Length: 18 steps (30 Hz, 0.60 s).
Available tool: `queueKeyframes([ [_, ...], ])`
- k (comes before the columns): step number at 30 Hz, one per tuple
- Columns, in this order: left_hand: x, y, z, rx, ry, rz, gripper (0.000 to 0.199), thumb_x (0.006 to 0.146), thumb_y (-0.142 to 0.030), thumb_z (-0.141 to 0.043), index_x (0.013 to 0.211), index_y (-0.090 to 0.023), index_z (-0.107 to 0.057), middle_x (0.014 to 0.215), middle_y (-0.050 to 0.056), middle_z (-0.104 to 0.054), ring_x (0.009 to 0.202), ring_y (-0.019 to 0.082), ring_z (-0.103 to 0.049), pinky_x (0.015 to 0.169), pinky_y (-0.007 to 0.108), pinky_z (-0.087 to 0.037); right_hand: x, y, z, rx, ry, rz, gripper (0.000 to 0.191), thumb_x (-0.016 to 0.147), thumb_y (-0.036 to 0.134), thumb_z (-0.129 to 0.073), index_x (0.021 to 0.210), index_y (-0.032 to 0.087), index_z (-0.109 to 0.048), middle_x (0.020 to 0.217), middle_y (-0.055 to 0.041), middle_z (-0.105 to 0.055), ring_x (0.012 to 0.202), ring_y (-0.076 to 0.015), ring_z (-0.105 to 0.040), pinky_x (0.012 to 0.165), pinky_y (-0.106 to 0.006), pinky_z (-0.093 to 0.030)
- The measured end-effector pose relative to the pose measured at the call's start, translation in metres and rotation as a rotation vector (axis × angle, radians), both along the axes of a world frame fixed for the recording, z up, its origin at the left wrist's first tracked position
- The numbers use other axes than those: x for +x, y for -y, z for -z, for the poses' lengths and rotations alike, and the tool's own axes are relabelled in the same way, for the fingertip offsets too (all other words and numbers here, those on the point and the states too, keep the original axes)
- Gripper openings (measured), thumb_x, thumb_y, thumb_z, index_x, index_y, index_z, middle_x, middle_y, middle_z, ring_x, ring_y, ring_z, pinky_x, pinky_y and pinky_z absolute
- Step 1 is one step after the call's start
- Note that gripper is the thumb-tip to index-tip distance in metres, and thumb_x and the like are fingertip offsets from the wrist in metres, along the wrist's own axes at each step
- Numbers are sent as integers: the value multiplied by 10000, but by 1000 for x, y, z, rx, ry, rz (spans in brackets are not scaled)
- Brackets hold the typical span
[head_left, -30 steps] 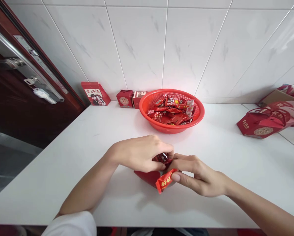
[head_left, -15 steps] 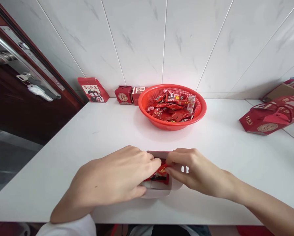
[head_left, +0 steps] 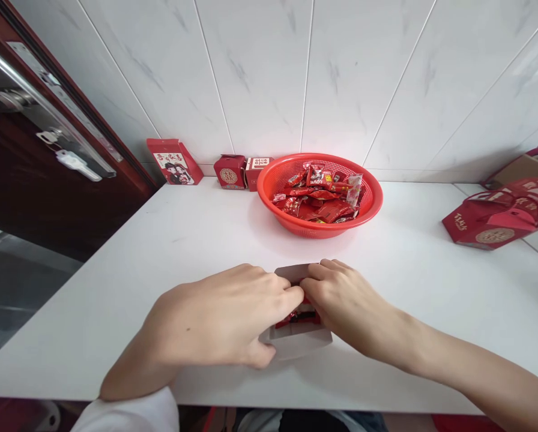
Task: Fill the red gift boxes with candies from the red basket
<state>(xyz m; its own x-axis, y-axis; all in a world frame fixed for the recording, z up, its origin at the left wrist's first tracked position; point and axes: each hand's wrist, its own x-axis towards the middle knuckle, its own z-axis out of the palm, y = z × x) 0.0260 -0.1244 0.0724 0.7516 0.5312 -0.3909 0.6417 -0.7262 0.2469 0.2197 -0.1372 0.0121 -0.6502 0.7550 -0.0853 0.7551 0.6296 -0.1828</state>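
A small open box [head_left: 291,347] with pale inner flaps sits on the white table near its front edge. Red-wrapped sweets [head_left: 298,316] lie inside it, largely covered by my fingers. My left hand [head_left: 228,315] is closed around the box's left side, its thumb by the front flap and its fingers over the opening. From the right, my right hand [head_left: 341,297] reaches in with curled fingers pressed down into the box. Its fingertips are hidden, so what they pinch does not show.
Behind the box stands a red plastic basket [head_left: 267,211] of wrapped sweets. Red gift boxes stand along the wall: a tall one [head_left: 175,162] and two small ones, one with a round emblem [head_left: 230,172]. At right are a handled red box [head_left: 489,225] and a carton [head_left: 512,168]. A door with keys [head_left: 73,161] is left.
My right hand has turned knuckles-up and pushed into the box; the red packet pinched in it earlier is now hidden. The view has shifted slightly.
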Motion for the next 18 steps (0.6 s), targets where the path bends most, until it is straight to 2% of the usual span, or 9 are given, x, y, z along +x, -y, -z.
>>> queueKeyframes([
  [3,-1,-7,0,-19,20,26,163,738,-154,-654,776,-219,-510,764,-3,-637,660,199,-607,536,301,-328,2,-3,-5,-51,-48,78,170,879,39,-583,796,157,-672,836,-79,-703,715,-191,-610,677,-313,-390],
  [6,-1,-20,-2,-62,53,50,150,756,-141,-611,756,-215,-480,740,-3,-609,674,195,-597,564,295,-364,10,-5,-11,-154,-230,139,187,954,86,-525,883,177,-673,880,-51,-725,716,-160,-619,648,-278,-389],
  [9,0,-33,-2,-123,127,63,128,763,-109,-579,808,-210,-515,800,0,-617,762,196,-613,632,283,-415,21,-3,-12,-242,-428,181,63,964,206,-605,1013,202,-644,946,-35,-744,747,-158,-641,659,-265,-422],
  [11,2,-39,1,-154,196,58,157,787,-88,-553,892,-204,-563,900,11,-634,831,191,-619,684,276,-439,26,-1,-9,-295,-533,218,187,922,326,-705,1035,206,-618,943,-34,-745,753,-168,-644,648,-267,-440],
  [13,6,-42,4,-170,272,39,228,822,-62,-505,980,-201,-593,998,25,-634,871,178,-621,728,270,-455,27,1,-4,-347,-636,261,251,902,409,-732,981,210,-602,879,-17,-735,714,-161,-626,615,-262,-439],
  [15,10,-43,7,-173,350,37,289,838,-31,-462,1031,-199,-596,1045,35,-631,898,170,-625,766,267,-462,25,3,3,-383,-750,309,252,911,429,-715,896,212,-589,805,2,-715,671,-148,-603,585,-254,-431],
  [18,13,-40,9,-190,435,40,310,858,-27,-460,1086,-207,-565,1078,33,-655,948,176,-638,791,266,-457,22,4,11,-426,-917,337,174,922,373,-698,917,212,-631,846,0,-736,708,-153,-637,607,-251,-463],
])
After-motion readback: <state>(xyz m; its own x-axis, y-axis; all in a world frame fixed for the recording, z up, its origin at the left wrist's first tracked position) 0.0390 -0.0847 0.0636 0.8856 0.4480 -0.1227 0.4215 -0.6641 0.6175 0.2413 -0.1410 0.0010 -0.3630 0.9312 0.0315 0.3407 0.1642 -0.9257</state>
